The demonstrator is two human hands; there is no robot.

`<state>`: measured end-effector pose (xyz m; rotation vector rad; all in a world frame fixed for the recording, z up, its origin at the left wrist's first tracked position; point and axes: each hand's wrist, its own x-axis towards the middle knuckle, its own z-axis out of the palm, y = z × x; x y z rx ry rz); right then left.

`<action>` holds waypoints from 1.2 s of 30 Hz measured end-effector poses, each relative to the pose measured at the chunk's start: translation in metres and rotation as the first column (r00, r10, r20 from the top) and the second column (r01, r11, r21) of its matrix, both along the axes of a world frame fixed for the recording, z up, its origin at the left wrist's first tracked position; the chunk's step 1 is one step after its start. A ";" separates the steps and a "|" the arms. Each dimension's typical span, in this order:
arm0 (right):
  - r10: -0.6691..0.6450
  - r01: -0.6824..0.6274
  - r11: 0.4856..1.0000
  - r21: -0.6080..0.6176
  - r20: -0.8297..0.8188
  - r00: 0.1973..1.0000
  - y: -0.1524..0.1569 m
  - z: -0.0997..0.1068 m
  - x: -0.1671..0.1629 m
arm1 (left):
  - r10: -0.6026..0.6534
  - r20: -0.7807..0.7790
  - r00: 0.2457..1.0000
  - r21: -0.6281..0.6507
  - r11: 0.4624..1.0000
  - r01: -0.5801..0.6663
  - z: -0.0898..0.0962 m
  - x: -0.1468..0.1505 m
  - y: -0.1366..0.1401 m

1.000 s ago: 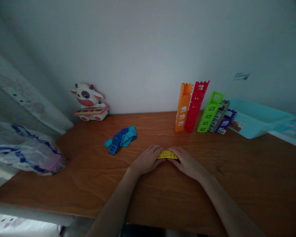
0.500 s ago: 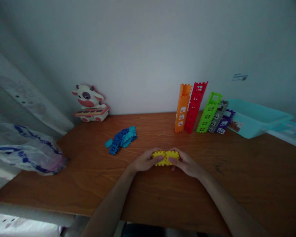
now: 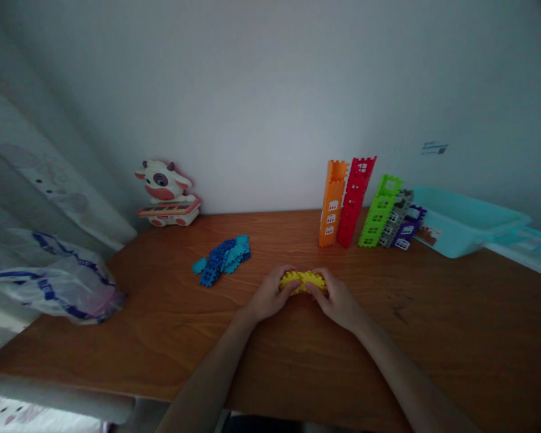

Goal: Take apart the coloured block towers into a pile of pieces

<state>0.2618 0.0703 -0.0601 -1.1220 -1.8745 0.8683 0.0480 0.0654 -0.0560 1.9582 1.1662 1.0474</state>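
Observation:
Yellow notched building tiles are held between my two hands above the wooden table. My left hand is closed on the left end, its thumb pressing near the middle. The right hand grips the other end in the same way, thumb toward the seam. The tiles look tilted, with their edges partly hidden by my fingers. To the left lies a loose pile of dark blue and light blue tiles.
Block towers stand near the wall: orange, red, green, grey and purple. Behind them sits a turquoise bin. A cow toy keyboard and a plastic bag are on the left of the table.
The yellow tiles have tipped and now show less of their flat faces. Both hands have moved slightly away from me, with thumbs pressed closer to the middle.

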 end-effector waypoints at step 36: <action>0.138 -0.205 0.911 0.358 0.202 0.969 -0.016 -0.003 -0.019 | 0.424 0.731 0.535 -0.675 0.565 0.475 0.014 0.039 -0.010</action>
